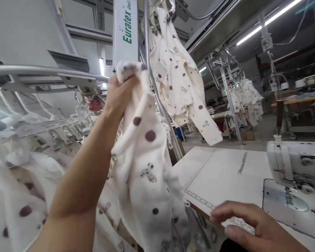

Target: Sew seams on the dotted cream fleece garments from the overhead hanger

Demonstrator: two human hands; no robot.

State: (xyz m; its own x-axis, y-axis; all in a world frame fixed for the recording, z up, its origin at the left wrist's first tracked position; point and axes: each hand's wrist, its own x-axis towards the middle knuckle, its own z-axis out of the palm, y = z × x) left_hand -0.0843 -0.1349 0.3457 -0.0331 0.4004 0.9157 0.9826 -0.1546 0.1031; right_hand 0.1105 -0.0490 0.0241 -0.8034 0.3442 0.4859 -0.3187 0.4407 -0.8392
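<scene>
My left hand (124, 87) is raised and closed on the upper end of a white garment (147, 168) with dark spots and small animal prints. The cloth hangs down in folds in front of the rail, and its lower end runs out of the picture. Over the front edge of the white sewing table (207, 164) hovers my right hand (249, 224), fingers apart and nothing in them. It is nearest to the measuring tape (199, 198) along that edge; whether it touches the table I cannot tell.
A sewing machine (296, 171) stands on the table at right. Another printed garment (178, 70) hangs behind the metal pole. Several garments (18, 196) hang on clips at left, below a curved rail (42, 71). More garments (245, 99) hang farther back.
</scene>
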